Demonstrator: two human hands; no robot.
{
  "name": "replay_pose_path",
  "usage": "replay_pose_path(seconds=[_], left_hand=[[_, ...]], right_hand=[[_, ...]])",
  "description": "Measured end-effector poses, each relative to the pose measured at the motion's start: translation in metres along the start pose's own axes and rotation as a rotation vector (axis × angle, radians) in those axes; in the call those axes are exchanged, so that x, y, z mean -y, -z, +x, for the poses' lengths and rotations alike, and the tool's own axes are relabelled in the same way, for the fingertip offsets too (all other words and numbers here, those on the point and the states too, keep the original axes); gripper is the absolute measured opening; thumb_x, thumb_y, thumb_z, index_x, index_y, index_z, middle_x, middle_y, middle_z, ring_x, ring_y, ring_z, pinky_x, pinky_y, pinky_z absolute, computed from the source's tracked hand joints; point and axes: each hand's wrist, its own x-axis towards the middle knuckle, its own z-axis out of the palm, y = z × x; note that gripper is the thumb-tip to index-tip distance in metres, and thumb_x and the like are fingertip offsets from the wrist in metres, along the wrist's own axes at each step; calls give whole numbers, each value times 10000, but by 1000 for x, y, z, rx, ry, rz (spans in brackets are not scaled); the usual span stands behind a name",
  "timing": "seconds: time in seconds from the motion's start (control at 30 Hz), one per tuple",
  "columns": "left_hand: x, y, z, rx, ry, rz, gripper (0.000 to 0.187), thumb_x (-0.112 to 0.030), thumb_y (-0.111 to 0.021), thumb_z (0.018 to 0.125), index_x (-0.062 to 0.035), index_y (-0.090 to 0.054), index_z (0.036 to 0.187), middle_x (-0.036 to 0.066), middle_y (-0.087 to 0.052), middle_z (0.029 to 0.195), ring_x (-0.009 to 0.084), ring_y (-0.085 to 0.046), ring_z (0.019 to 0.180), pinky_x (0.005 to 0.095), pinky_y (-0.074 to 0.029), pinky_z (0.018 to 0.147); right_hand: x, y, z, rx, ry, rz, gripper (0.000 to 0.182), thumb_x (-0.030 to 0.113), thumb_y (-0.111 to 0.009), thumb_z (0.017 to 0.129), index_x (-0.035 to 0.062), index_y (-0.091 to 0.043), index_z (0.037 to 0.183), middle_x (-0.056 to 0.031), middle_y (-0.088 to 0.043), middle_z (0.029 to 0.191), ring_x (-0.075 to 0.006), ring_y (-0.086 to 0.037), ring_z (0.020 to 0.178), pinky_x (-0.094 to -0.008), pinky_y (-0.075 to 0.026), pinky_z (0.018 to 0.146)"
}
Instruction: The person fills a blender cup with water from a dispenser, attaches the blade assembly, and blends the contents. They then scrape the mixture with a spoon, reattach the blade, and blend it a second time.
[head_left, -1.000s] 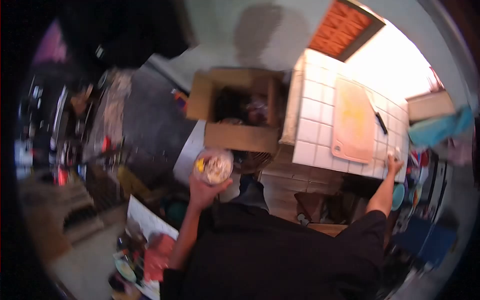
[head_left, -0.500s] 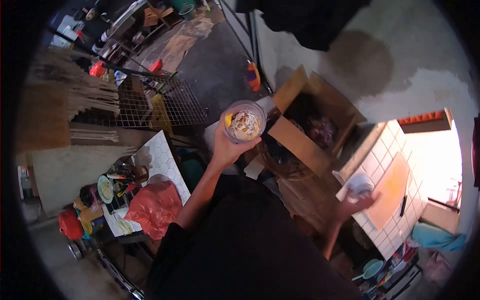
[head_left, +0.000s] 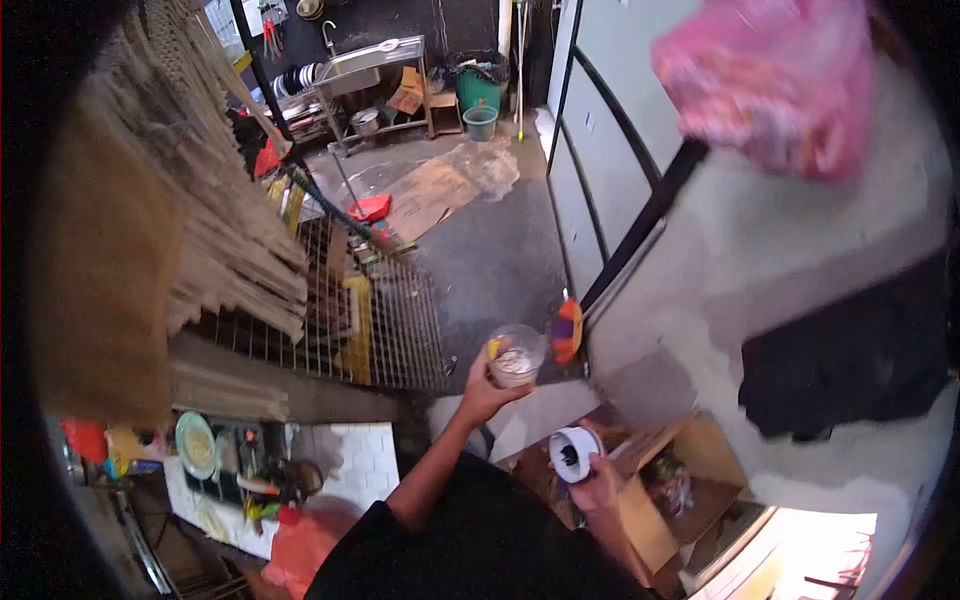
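Observation:
My left hand point(head_left: 488, 396) is wrapped round a clear plastic cup point(head_left: 517, 362), held upright out in front of me. Inside it lie pale, flaky contents with a bit of yellow at the rim. Lower and to the right, my right hand point(head_left: 598, 486) grips a white round cap with a dark centre point(head_left: 573, 455), its hollow side turned toward me. It resembles a blender's blade base, but the dark part is too small to make out fully. The cup and the cap are apart.
An open cardboard box point(head_left: 715, 465) stands right of my right hand. A wire mesh panel point(head_left: 400, 320) is on the left, near a tiled counter point(head_left: 350, 455) with a green plate point(head_left: 196, 446). Ahead are a steel sink point(head_left: 355, 80), a green bucket point(head_left: 480, 122) and flattened cardboard point(head_left: 430, 195).
My view has swung toward the sink area. The right hand has come away from the tiled counter with the white cap and is now close to the cup, which stays in my left hand.

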Motion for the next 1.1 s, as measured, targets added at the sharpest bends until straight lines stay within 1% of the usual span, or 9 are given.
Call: replay_pose_path(seconds=[0.23,0.4,0.43,0.53,0.63,0.83,0.87,1.03,1.1], left_hand=[[-82,91,105,-110,-51,92,857,-37,-914,632,-33,-401,1318,90,-573,1243,186,-584,1160,332,-494,985],[-101,117,194,92,-15,35,844,-36,-924,618,-31,-436,1307,102,-598,1219,197,-618,1128,345,-509,984],[-107,121,202,82,-13,33,837,-36,-926,614,-28,-448,1301,107,-598,1224,196,-620,1129,348,-510,987],[-112,127,242,137,8,78,857,-53,-930,598,-20,-461,1314,100,-591,1251,187,-602,1156,350,-491,1011],[-118,119,297,176,34,130,896,-90,-934,584,-19,-459,1339,86,-579,1271,186,-572,1195,347,-459,1039],[-133,109,455,152,-21,121,870,-125,-936,590,-29,-455,1309,92,-580,1240,194,-561,1200,344,-446,1036],[-140,110,481,143,-78,166,865,-112,-937,585,-22,-443,1290,103,-583,1229,196,-570,1189,350,-457,1035],[-174,114,586,11,-78,-7,880,-82,-932,580,-5,-413,1286,142,-593,1220,219,-584,1187,375,-479,1034],[-177,117,630,-23,-152,70,893,-124,-945,571,-4,-422,1285,140,-600,1214,214,-590,1176,373,-481,1019]], right_hand=[[10,-91,130,-103,14,128,666,355,-670,864,66,-460,1426,-141,-579,1332,-321,-544,1201,-470,-469,907],[13,-83,211,-133,94,337,540,438,-602,923,115,-536,1350,-133,-603,1314,-315,-562,1176,-431,-476,876],[9,-74,226,-166,134,345,630,525,-576,924,95,-508,1379,-206,-568,1330,-349,-569,1098,-430,-480,877],[16,-81,277,-82,32,356,648,518,-594,910,120,-487,1409,-172,-567,1350,-363,-552,1182,-449,-484,870],[30,-101,356,-47,-48,368,655,461,-620,917,99,-454,1438,-184,-543,1389,-428,-490,1294,-527,-454,1040],[78,-132,568,13,-114,329,563,348,-573,979,51,-440,1438,-204,-511,1419,-449,-475,1309,-496,-399,1128],[87,-152,596,-16,-80,136,639,470,-543,971,44,-445,1437,-193,-524,1407,-410,-489,1304,-489,-388,1121],[126,-228,729,102,-320,278,786,731,-421,899,92,-553,1337,-146,-559,1372,-341,-504,1280,-475,-385,1081],[131,-277,780,1,-246,233,700,699,-400,933,116,-596,1266,-124,-592,1330,-325,-526,1263,-482,-393,1084]])
